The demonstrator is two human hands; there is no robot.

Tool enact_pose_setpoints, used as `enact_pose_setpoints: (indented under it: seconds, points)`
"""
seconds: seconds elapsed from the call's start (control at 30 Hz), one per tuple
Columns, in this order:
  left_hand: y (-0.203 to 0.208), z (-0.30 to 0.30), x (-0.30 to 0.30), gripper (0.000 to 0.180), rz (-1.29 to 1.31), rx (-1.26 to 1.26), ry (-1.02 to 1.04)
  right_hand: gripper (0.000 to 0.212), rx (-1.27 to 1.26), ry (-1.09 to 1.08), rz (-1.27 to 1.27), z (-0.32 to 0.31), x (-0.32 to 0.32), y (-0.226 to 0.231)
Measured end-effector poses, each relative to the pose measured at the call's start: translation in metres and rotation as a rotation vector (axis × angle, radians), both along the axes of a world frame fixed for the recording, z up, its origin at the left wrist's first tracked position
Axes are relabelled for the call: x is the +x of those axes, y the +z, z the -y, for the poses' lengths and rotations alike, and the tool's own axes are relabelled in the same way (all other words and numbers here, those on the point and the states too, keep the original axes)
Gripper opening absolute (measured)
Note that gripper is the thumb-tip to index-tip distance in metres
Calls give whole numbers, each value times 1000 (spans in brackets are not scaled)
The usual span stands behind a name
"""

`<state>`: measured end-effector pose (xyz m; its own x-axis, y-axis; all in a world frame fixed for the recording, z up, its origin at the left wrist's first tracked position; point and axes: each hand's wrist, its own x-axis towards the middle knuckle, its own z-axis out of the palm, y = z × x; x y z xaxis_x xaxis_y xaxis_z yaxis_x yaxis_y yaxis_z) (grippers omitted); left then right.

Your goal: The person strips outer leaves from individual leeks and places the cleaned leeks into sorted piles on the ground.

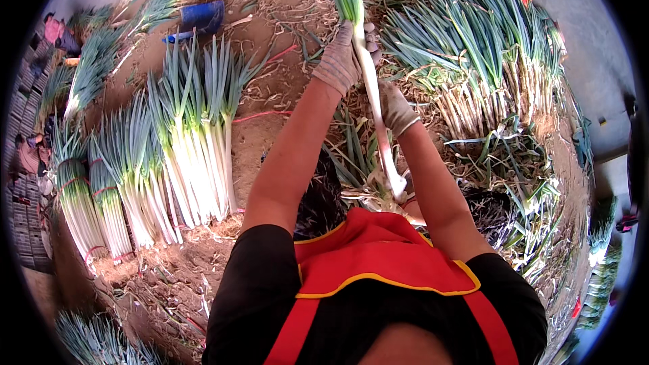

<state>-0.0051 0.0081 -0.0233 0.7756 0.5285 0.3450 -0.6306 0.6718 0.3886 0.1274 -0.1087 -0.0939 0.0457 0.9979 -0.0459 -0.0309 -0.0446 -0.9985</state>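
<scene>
A long green onion (367,74) stands almost upright in front of me, its green leaves at the top and its white root end low, near my red apron. My left hand (343,57), in a pale work glove, is closed round the stalk where green turns to white. Lower on the shaft, my gloved right hand (397,107) is closed against it from the right side, its fingertips partly hidden behind the stalk. Beneath the onion lie loose leaves and peelings (351,145).
Trimmed green onions stand in rows (196,142) at the left, with tied bundles (78,209) beside them. Untrimmed onions (487,74) stand piled at the right. A blue bucket (203,17) lies at the far left; red string (263,115) crosses the dirt floor. Other people (62,34) are at the left edge.
</scene>
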Motion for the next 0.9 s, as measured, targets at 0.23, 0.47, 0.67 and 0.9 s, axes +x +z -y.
enact_pose_setpoints:
  seconds: [0.23,0.47,0.67,0.9]
  points:
    - [12,5,-7,63,-38,-36,103,20,112,-194,-651,38,-49,59]
    - [20,6,-11,79,-102,217,26,30,-113,73,-415,51,-31,49]
    - [24,13,-13,77,-94,203,33,42,-204,274,-1032,49,-31,50]
    - [18,10,-12,73,-43,201,-26,28,-319,340,-979,35,-31,23]
